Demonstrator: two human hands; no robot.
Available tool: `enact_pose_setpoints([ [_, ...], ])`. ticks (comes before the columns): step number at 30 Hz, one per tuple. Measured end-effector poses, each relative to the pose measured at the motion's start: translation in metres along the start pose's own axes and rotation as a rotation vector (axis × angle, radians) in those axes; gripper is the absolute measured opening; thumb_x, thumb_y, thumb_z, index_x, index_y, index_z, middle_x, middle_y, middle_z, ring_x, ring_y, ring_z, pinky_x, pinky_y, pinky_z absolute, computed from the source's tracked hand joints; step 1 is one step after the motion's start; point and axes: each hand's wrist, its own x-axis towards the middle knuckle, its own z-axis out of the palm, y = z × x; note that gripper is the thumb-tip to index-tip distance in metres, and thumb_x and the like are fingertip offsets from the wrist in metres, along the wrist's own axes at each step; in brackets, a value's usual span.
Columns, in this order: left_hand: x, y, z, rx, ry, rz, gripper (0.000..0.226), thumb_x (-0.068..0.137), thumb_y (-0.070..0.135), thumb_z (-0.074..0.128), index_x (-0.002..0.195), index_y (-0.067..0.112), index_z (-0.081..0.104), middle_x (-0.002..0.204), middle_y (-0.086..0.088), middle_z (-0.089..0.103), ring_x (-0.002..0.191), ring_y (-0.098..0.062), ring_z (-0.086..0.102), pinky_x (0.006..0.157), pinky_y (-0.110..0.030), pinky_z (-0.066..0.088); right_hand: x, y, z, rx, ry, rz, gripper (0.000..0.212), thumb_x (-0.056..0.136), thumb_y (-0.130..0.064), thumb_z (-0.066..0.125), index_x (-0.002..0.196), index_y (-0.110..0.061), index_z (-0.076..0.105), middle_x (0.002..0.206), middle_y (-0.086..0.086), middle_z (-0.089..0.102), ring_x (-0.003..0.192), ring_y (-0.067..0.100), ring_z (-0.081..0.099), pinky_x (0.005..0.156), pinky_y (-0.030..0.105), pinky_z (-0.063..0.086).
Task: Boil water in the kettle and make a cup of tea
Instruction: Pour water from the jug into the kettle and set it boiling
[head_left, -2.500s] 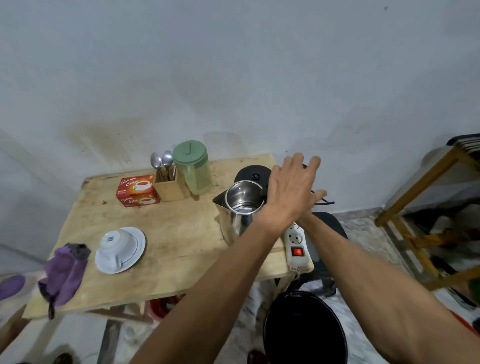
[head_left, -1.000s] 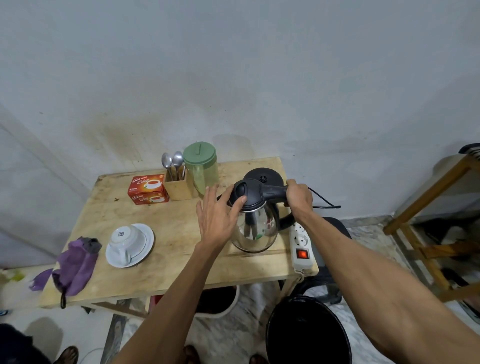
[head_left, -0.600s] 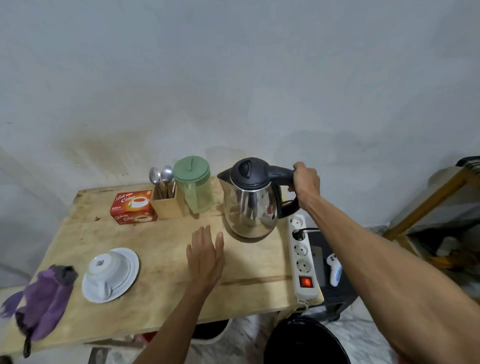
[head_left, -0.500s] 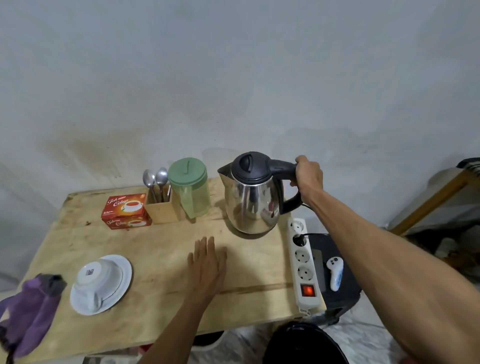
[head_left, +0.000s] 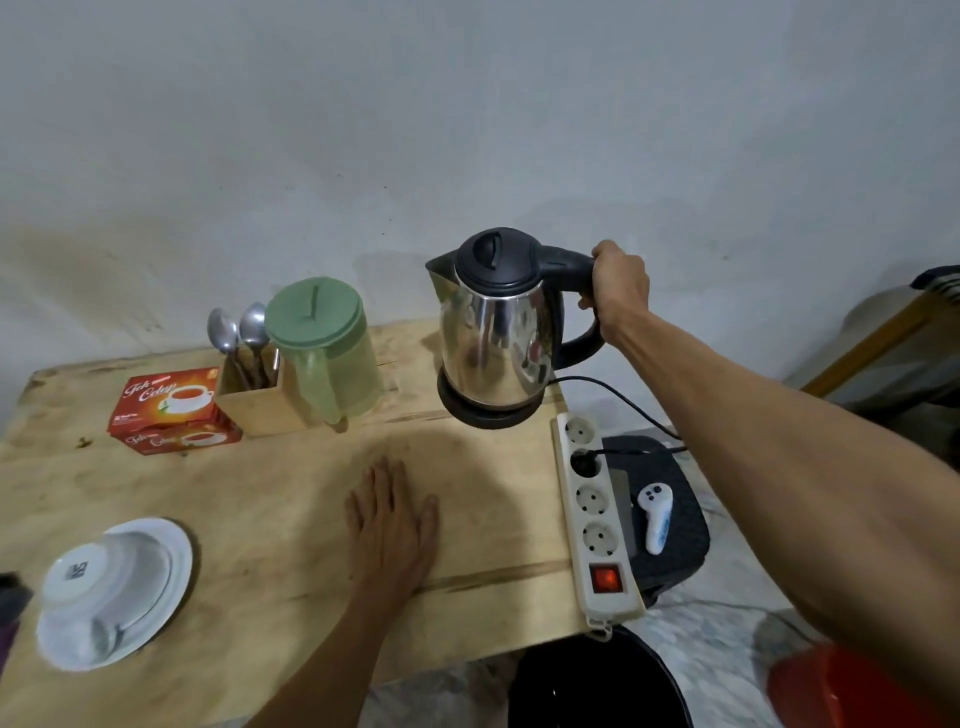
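A steel kettle (head_left: 493, 343) with a closed black lid stands on its black base (head_left: 488, 415) at the back right of the wooden table (head_left: 270, 499). My right hand (head_left: 618, 286) grips the kettle's black handle. My left hand (head_left: 392, 519) rests flat on the table, fingers straight, in front of the kettle. A white cup (head_left: 101, 566) lies upside down on a white saucer (head_left: 166, 597) at the front left. A red tea box (head_left: 169, 402) sits at the back left.
A wooden holder (head_left: 254, 400) with two spoons (head_left: 239, 327) and a green lidded jug (head_left: 324, 348) stand between tea box and kettle. A white power strip (head_left: 592, 514) with a lit red switch lies along the table's right edge. A black bin (head_left: 592, 686) is below.
The kettle's lid was shut and the kettle moved back onto its base. My left hand left the lid and came down flat on the table. The camera drew closer.
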Motion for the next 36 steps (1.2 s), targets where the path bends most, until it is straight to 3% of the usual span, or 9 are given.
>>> enact_pose_setpoints([
  [16,0.001,-0.003,0.006,-0.019,0.010,-0.004,0.074,0.094,0.057,0.020,0.154,0.013,0.019,0.163,-0.010,0.022,0.151,-0.027,0.018,0.122,-0.053,0.016,0.010,0.017,0.012,-0.021,-0.062,-0.002,0.031,0.089,-0.030,0.042,0.091,-0.005,0.062,0.087,0.012,0.068,0.059,0.024,0.063,0.071,0.037,0.052],
  [21,0.000,-0.003,0.003,-0.012,0.006,-0.001,0.075,0.093,0.057,0.018,0.154,0.013,0.020,0.163,-0.010,0.023,0.151,-0.027,0.019,0.122,-0.052,0.017,0.005,0.019,0.004,0.019,-0.111,-0.002,0.033,0.083,-0.040,0.047,0.073,-0.010,0.058,0.071,0.010,0.062,0.061,0.023,0.052,0.065,0.036,0.041],
  [27,-0.002,0.003,-0.008,-0.030,0.002,-0.007,0.080,0.090,0.058,0.012,0.154,0.012,0.022,0.163,-0.010,0.022,0.152,-0.028,0.017,0.122,-0.052,0.015,-0.003,0.028,-0.007,0.094,-0.216,-0.013,0.040,0.080,-0.056,0.053,0.085,-0.018,0.065,0.090,0.004,0.063,0.086,0.021,0.055,0.082,0.037,0.042],
  [36,-0.004,0.007,-0.014,-0.030,-0.005,-0.012,0.083,0.086,0.058,0.009,0.154,0.012,0.022,0.163,-0.010,0.021,0.152,-0.027,0.017,0.122,-0.049,0.014,-0.004,0.035,-0.005,0.146,-0.224,-0.030,0.055,0.072,-0.066,0.057,0.089,-0.013,0.064,0.085,0.004,0.057,0.080,0.020,0.050,0.078,0.036,0.041],
])
